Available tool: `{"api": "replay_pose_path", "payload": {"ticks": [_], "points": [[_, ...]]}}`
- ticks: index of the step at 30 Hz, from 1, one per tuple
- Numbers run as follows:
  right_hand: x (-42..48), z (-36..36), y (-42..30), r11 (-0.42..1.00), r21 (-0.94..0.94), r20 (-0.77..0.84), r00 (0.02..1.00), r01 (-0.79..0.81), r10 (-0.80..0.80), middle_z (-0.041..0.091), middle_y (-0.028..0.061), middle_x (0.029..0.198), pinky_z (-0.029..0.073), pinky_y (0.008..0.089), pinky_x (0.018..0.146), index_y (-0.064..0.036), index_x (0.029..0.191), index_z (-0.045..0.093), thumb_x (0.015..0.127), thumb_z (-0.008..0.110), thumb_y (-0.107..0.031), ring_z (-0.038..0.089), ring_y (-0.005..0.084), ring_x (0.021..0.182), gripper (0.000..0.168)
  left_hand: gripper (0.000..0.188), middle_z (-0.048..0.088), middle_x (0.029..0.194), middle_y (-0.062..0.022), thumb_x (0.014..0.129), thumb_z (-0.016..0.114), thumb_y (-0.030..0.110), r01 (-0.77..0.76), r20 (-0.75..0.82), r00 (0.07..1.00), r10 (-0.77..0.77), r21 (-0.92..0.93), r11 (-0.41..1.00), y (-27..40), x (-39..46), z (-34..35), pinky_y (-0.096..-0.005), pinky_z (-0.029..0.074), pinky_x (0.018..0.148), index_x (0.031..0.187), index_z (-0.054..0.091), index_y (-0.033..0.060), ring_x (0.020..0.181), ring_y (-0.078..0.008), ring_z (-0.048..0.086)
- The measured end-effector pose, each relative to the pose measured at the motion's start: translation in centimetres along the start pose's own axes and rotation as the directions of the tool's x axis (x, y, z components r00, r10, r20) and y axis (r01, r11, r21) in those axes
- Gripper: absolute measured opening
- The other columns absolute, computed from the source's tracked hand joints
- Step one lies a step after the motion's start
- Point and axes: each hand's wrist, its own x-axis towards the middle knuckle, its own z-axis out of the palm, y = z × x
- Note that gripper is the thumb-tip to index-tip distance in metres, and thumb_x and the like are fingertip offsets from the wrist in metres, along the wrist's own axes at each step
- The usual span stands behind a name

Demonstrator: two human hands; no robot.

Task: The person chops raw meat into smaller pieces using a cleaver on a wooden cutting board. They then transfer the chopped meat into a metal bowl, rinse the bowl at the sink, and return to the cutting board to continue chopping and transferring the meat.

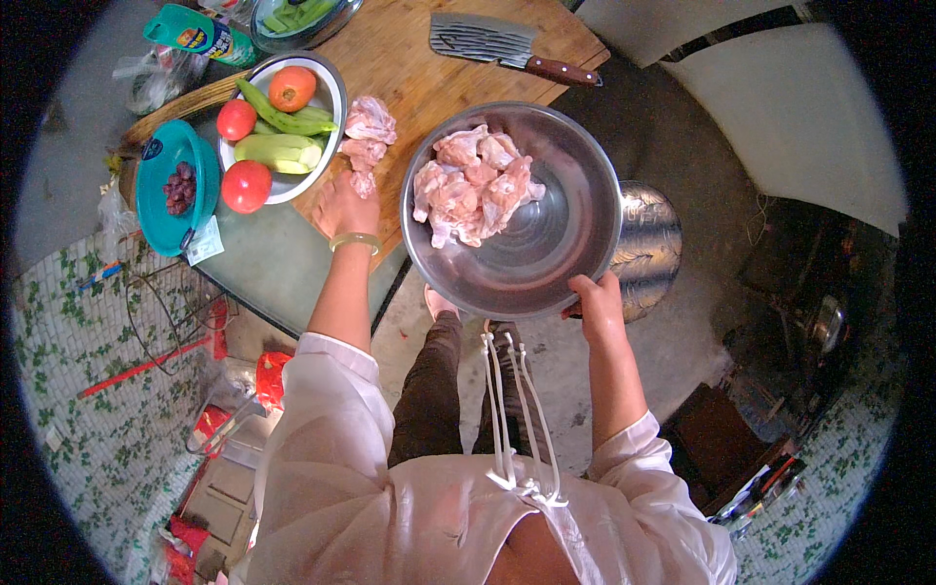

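My right hand grips the near right rim of a large stainless steel basin, which is tilted towards me in front of my legs. Several pieces of raw chicken lie bunched on the left side of its inner floor. At the edge of the wooden cutting board, my left hand, with a pale bangle at the wrist, is at the near end of another raw chicken portion. The fingers of that hand are mostly hidden, so its hold is unclear.
A cleaver rests on the board's far side. On the left are a white enamel bowl of tomatoes and green vegetables, a teal basin with grapes, and a green spray can. Behind the steel basin stands a patterned metal drum.
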Motion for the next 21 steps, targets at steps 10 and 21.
{"api": "replay_pose_path", "payload": {"ticks": [10, 21], "points": [[0.1, 0.1, 0.1, 0.999, 0.042, 0.005, 1.0, -0.024, 0.023, 0.057, 0.0118, 0.071, 0.041, 0.0299, 0.033, 0.004, 0.088, 0.052, 0.071, 0.049, -0.003, 0.053, 0.0202, 0.047, 0.019, 0.039, 0.056, 0.088, -0.0136, 0.061, 0.067, 0.012, -0.03, -0.054, 0.999, 0.001, -0.55, 0.835, -0.8, -0.6, 0.0, -0.0376, 0.044, 0.073, 0.095, 0.05, 0.0037, 0.082, -0.031, 0.055], [0.2, 0.0, 0.3, 1.0, 0.006, -0.02, 1.0, -0.01, 0.011, 0.057, 0.0115, 0.07, 0.042, 0.0305, 0.035, 0.005, 0.086, 0.053, 0.071, 0.049, -0.004, 0.053, 0.0203, 0.048, 0.018, 0.036, 0.055, 0.092, -0.0114, 0.062, 0.067, 0.008, -0.565, -0.229, 0.746, 0.626, -0.715, 0.412, 10.0, -5.6, -8.7, -0.0309, 0.043, 0.078, 0.095, 0.054, 0.0018, 0.088, -0.024, 0.055]]}}
